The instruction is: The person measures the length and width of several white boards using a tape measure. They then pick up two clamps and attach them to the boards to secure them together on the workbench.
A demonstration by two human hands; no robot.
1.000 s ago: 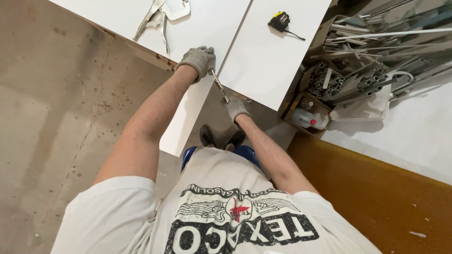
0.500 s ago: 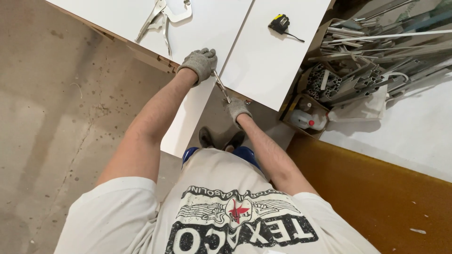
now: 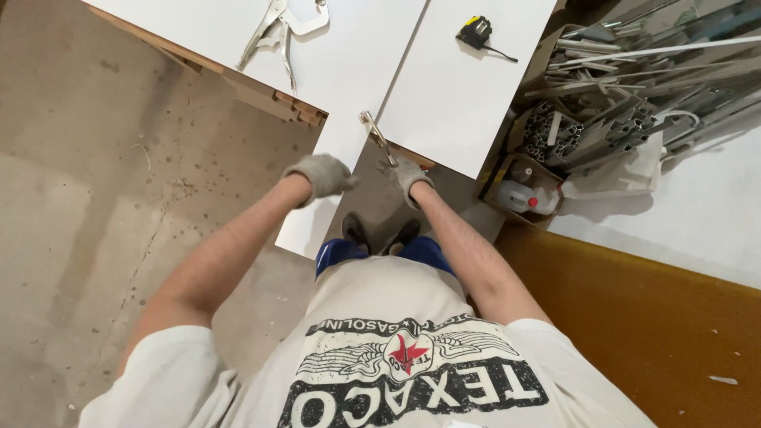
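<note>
A slim metal tool (image 3: 376,135) lies slanted at the seam between two white panels (image 3: 452,95). My gloved right hand (image 3: 408,173) grips its lower end at the panel's near edge. Beside it, my gloved left hand (image 3: 323,174) hangs over the narrow end of the left panel (image 3: 349,71), fingers curled with nothing visible in them, a short way left of the tool. My shoes (image 3: 379,232) stand on the floor just below both hands.
Large locking clamp pliers (image 3: 277,28) and a black-and-yellow tape measure (image 3: 476,32) lie on the panels. At the right are a cardboard box with bottles (image 3: 519,190) and a pile of aluminium profiles (image 3: 626,103). Concrete floor (image 3: 103,174) lies at the left.
My left hand has let go of the tool's upper end and drawn back toward me. The right hand stays on the tool's lower end.
</note>
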